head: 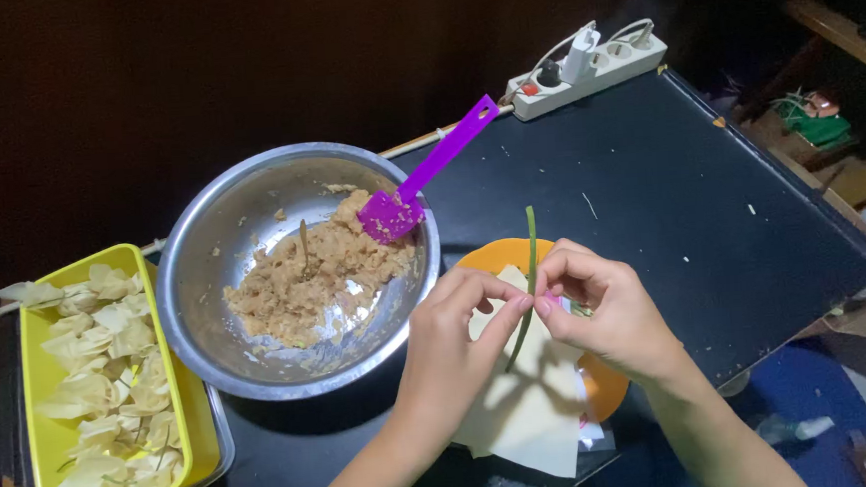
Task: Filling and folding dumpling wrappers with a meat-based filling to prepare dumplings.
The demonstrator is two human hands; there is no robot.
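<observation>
Right of the steel bowl (299, 267), both hands pinch one green stalk (528, 278) over the orange plate (602, 384): left hand (459, 337) and right hand (602, 308) each have a clenched grip on it. Pull too hard and I'd guess it snaps. Count: one bowl, one purple spatula (419, 179), one yellow tray (97, 394) of dumplings.

A thin green chive strip (530, 278) is pinched between the fingertips of the left hand (454, 337) and right hand (607, 308). Beneath the fingers, pale square dough wrappers (524, 418) are stacked on a round orange plate (602, 389). Left of the fingers, a steel bowl of minced filling (300, 272) is set.
</observation>
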